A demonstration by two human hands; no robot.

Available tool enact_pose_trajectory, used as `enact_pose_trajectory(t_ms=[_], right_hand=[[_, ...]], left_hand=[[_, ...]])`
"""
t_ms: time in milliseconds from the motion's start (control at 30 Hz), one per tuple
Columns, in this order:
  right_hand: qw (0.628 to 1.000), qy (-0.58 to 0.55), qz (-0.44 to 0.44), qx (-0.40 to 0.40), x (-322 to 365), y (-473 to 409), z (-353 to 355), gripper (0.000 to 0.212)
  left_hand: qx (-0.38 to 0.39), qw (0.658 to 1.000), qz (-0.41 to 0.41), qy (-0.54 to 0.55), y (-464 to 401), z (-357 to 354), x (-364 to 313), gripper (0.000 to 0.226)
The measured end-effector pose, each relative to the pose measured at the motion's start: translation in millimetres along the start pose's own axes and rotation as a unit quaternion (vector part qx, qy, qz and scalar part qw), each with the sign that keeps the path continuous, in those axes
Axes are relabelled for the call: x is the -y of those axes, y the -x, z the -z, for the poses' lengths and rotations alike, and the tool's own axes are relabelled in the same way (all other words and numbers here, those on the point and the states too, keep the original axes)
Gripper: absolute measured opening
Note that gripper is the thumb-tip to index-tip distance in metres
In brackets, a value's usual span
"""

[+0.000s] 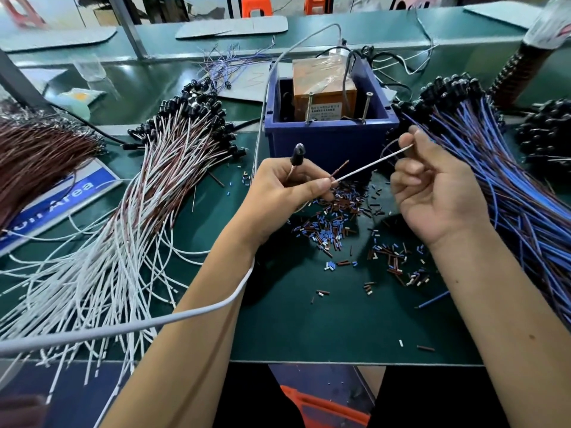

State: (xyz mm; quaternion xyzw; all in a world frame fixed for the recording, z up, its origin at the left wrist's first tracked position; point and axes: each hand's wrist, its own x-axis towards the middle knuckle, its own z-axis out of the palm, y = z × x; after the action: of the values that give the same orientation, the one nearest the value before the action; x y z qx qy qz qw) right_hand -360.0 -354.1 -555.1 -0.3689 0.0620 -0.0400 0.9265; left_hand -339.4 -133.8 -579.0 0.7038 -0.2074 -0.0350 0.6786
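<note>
My left hand point(289, 188) pinches a small black-capped part point(298, 154) with two thin leads, one white point(370, 164) and one brown point(340, 168). The white lead runs up and right to my right hand point(432, 189), whose thumb and forefinger pinch its far end. Both hands hover above a green mat point(309, 319), in front of a blue box point(327, 131) holding an orange-wrapped device point(321, 84). Cut bits of wire insulation point(333, 223) lie scattered under my hands.
A big fan of white and brown wired parts point(139, 217) lies to the left, and a bundle of blue and brown ones point(509, 180) to the right. A grey cable point(154, 319) crosses my left forearm. A blue sign point(61, 199) sits at far left.
</note>
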Motion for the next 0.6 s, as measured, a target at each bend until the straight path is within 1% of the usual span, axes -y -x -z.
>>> enact_pose_trajectory(t_ms=[33, 100, 200, 267, 333, 367, 433, 500, 600], right_hand=[[0.999, -0.009, 0.015, 0.038, 0, 0, 1, 0.006], [0.991, 0.019, 0.057, 0.117, 0, 2, 1, 0.015], [0.958, 0.146, 0.110, 0.220, -3, 10, -4, 0.028], [0.926, 0.257, 0.119, 0.251, -10, 15, -8, 0.026], [0.889, 0.360, 0.113, 0.261, -21, 19, -11, 0.019], [0.879, 0.387, 0.107, 0.256, -27, 20, -12, 0.014], [0.883, 0.397, 0.088, 0.234, -35, 21, -14, 0.006], [0.890, 0.396, 0.060, 0.217, -40, 21, -16, 0.012], [0.886, 0.413, 0.029, 0.211, -43, 20, -16, 0.020]], left_hand=[[-0.009, 1.000, 0.005, 0.026, -1, -1, -1, 0.008], [-0.029, 0.996, 0.015, 0.087, -1, -1, -4, 0.011], [-0.027, 0.976, 0.028, 0.212, 0, 5, -9, 0.022], [-0.001, 0.962, 0.037, 0.269, 2, 10, -13, 0.025], [0.027, 0.958, 0.040, 0.284, 3, 12, -16, 0.027], [0.036, 0.957, 0.040, 0.286, 4, 12, -17, 0.028], [0.047, 0.957, 0.033, 0.286, 4, 11, -19, 0.031], [0.054, 0.958, 0.020, 0.281, 5, 10, -21, 0.033], [0.058, 0.963, 0.012, 0.264, 6, 8, -22, 0.032]])
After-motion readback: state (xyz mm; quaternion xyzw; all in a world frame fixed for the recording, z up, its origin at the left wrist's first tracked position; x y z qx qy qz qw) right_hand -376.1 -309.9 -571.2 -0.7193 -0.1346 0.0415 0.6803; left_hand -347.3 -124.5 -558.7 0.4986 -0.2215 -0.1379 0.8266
